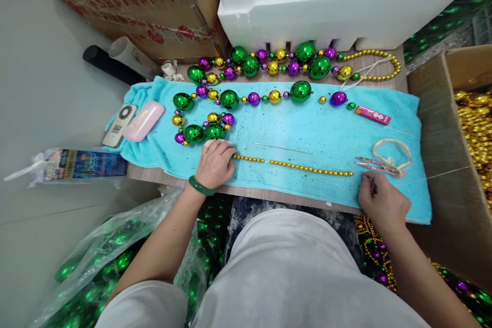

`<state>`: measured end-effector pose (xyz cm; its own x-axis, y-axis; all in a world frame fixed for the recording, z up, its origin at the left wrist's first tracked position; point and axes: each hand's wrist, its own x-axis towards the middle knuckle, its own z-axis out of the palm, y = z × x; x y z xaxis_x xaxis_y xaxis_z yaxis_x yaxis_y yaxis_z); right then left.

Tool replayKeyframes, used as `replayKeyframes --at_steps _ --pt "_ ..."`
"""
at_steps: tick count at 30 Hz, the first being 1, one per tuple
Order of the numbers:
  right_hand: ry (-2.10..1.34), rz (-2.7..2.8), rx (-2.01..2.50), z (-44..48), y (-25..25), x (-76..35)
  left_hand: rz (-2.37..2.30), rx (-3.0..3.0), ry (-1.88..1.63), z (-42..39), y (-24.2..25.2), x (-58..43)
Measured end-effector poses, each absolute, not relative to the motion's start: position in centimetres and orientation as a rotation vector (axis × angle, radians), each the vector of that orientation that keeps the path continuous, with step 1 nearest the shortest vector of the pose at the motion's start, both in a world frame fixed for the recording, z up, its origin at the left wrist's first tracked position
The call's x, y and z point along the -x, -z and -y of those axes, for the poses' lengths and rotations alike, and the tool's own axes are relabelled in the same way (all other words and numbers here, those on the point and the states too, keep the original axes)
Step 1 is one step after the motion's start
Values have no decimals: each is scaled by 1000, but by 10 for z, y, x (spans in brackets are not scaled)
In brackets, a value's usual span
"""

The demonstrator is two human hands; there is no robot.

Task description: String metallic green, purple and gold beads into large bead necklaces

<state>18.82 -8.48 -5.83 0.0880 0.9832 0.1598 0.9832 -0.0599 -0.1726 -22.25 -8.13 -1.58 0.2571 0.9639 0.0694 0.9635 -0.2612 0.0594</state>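
Head view: glossy round gold beads lie between left hand and right hand, both curled, grips unclear.

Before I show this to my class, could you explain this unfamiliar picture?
There is no machine: one head-worn camera looks forward and down at a person's two bare hands. A blue towel is spread out; on it lie large green, purple and gold beads, a string of small gold beads and a thin needle. The left hand rests at the string's left end. The right hand, near its other end, holds something dark, too hidden to identify.
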Motion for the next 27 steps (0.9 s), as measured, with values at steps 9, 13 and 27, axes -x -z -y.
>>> replayKeyframes --at_steps 9,13,27 --pt "12 1979 2112 85 61 -190 -1970 -2488 -174 78 21 223" --pt "-20 1985 2118 86 61 -190 -1969 -2474 -177 77 19 222" --pt "-37 1988 2118 86 60 -189 -1940 -2420 -254 79 18 217"
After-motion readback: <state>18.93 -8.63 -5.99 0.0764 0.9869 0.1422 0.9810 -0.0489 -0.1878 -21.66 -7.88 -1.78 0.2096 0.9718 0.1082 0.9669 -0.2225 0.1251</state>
